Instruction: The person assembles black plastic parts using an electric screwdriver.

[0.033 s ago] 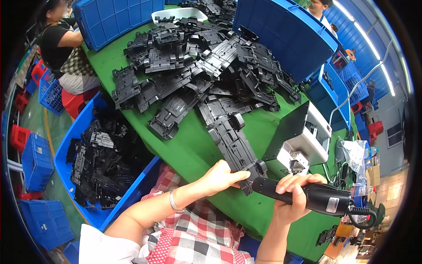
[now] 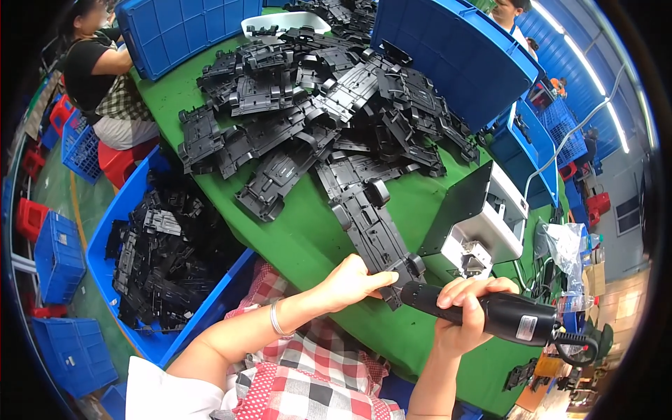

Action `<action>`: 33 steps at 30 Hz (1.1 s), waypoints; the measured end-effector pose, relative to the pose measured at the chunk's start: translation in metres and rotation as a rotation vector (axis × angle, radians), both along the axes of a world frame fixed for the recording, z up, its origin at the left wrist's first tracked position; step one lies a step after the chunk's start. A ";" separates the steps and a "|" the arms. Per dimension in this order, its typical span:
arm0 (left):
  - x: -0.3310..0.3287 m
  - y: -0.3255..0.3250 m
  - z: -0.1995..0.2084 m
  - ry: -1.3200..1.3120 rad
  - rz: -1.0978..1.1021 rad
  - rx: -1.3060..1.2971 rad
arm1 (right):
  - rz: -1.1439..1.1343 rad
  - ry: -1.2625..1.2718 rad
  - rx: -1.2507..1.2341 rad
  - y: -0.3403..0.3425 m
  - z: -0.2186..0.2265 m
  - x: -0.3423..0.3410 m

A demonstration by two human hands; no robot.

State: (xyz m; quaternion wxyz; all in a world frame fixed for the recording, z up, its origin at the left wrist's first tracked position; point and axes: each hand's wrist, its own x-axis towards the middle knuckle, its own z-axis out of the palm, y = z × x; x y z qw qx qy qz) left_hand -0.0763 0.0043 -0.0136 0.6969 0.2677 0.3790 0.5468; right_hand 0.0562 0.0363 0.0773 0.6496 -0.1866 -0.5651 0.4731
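Note:
My left hand [image 2: 351, 283] is closed on the near end of a black plastic toy-car chassis [image 2: 371, 227]. That chassis slants across the green table, its far end against a heap of similar black chassis [image 2: 276, 129]. My right hand [image 2: 463, 318] wraps round a thick black electric screwdriver [image 2: 514, 318] with a coiled cord at its back end. The screwdriver lies nearly level, its front end pointing left at the chassis end beside my left thumb. Whether its tip touches the chassis, I cannot tell.
A metal box-shaped machine [image 2: 483, 217] with a black side panel stands right of the chassis. Left of the green table [image 2: 308, 252], a blue bin [image 2: 101, 238] holds black parts. Large blue crates [image 2: 448, 49] stand behind the heap. A person [image 2: 98, 70] sits at far left.

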 end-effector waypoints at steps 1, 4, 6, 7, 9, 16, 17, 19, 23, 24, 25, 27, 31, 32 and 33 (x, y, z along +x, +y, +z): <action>0.000 0.000 -0.002 0.046 0.000 -0.020 | 0.022 -0.009 0.025 0.000 -0.003 0.001; 0.001 -0.001 -0.004 0.140 0.019 -0.048 | 0.104 -0.074 0.117 -0.005 -0.004 -0.003; 0.003 -0.001 -0.007 0.188 0.036 -0.053 | 0.128 -0.110 0.156 -0.006 -0.007 -0.005; 0.004 0.000 -0.008 0.206 0.036 -0.060 | 0.125 -0.107 0.170 -0.008 -0.008 -0.006; 0.001 0.001 -0.006 0.228 0.035 -0.063 | 0.281 -0.123 0.218 -0.003 -0.009 -0.001; -0.040 -0.018 0.021 0.218 0.067 0.046 | 0.062 0.239 -0.123 0.002 0.019 0.032; -0.048 -0.025 0.021 0.246 0.138 0.114 | -0.039 0.204 -0.167 0.004 0.019 0.041; -0.063 -0.038 0.027 0.263 0.127 0.185 | -0.147 0.074 -0.134 0.007 0.009 0.056; -0.075 -0.055 0.017 0.284 0.095 0.209 | -0.229 -0.041 -0.060 0.001 -0.022 0.054; -0.075 -0.058 0.016 0.298 0.091 0.214 | -0.251 -0.047 -0.046 0.001 -0.028 0.053; -0.075 -0.061 0.018 0.284 0.077 0.164 | -0.271 -0.052 -0.033 0.001 -0.033 0.052; -0.077 -0.067 0.012 0.313 0.074 0.166 | -0.271 -0.046 -0.090 0.002 -0.036 0.051; -0.082 -0.073 0.005 0.272 0.078 0.139 | -0.252 0.041 -0.088 0.000 -0.020 0.067; -0.083 -0.074 0.005 0.269 0.073 0.136 | -0.305 0.077 -0.089 0.000 -0.016 0.073; -0.083 -0.076 0.004 0.287 0.072 0.146 | -0.314 0.073 -0.092 -0.002 -0.012 0.077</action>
